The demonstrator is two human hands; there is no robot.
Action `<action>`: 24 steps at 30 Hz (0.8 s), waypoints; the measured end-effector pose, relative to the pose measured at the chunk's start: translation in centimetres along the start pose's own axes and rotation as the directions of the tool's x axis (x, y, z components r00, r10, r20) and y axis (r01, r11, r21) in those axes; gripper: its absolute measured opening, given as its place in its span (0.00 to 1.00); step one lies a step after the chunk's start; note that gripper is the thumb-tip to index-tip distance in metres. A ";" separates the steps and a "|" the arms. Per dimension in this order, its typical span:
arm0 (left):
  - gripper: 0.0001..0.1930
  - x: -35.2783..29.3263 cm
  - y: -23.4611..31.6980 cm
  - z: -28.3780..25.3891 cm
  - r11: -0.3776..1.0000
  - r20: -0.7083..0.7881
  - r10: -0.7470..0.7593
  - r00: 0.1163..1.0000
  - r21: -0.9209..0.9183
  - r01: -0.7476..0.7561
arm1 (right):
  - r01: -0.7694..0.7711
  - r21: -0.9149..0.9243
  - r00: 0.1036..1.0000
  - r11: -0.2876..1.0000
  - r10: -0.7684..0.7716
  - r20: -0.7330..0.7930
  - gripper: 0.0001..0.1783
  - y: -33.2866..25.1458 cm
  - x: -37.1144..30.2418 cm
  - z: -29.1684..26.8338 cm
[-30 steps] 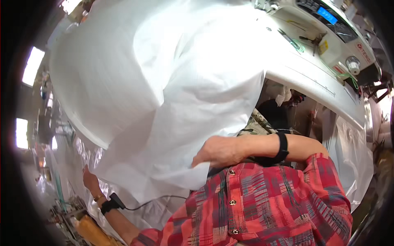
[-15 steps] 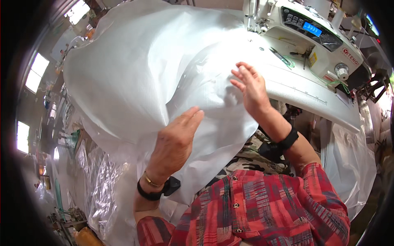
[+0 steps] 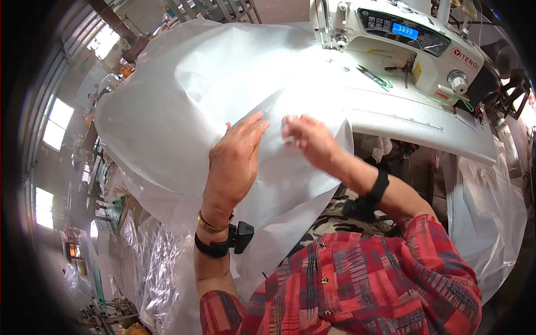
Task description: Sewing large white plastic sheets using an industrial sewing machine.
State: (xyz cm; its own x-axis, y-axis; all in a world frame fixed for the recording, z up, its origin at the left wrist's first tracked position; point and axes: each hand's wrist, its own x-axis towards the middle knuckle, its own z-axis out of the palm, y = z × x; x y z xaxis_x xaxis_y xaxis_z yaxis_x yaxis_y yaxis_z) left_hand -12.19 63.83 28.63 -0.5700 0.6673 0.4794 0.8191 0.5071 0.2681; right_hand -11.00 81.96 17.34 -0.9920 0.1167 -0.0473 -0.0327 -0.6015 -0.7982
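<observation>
A large white plastic-like sheet [image 3: 151,123] spreads in loose folds over the sewing table and hangs down across my lap. My left hand [image 3: 237,159] rests on the sheet near its middle, beside a raised fold, fingers stretched forward and a little apart. Just to the right, my right hand [image 3: 312,139] hovers at or above the sheet with its fingers partly bent. Motion blurs these fingertips, so whether they touch or grip the sheet is unclear. The sheet's far edge runs up to the sewing machine [image 3: 413,39], under its bright lamp light.
On the white machine bed [image 3: 396,114] lie thread snips [image 3: 373,77] with green thread. Clear plastic sheeting [image 3: 153,273] hangs at the lower left, and more translucent sheeting [image 3: 488,218] droops at the right. A metal rack or chair frame [image 3: 215,8] stands beyond the sheet.
My right hand has moved left and down, closer to my left hand, its fingers more bent. My left hand has shifted slightly forward. The view has turned a little, and the sheet's folds have changed.
</observation>
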 end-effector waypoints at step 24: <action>0.17 -5.8 1.1 7.9 0.451 0.498 -0.348 0.794 -0.654 0.607 | 0.499 -0.789 0.746 0.358 0.285 0.602 0.14 -1.6 -11.5 1.0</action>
State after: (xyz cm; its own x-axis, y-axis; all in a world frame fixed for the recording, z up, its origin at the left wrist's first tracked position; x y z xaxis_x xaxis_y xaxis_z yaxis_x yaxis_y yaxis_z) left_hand -8.53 64.83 19.59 -0.7694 0.6257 -0.1287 0.0655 0.2777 0.9584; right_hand 0.36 80.79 19.82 -0.8227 -0.5599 0.0983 -0.4110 0.4664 -0.7833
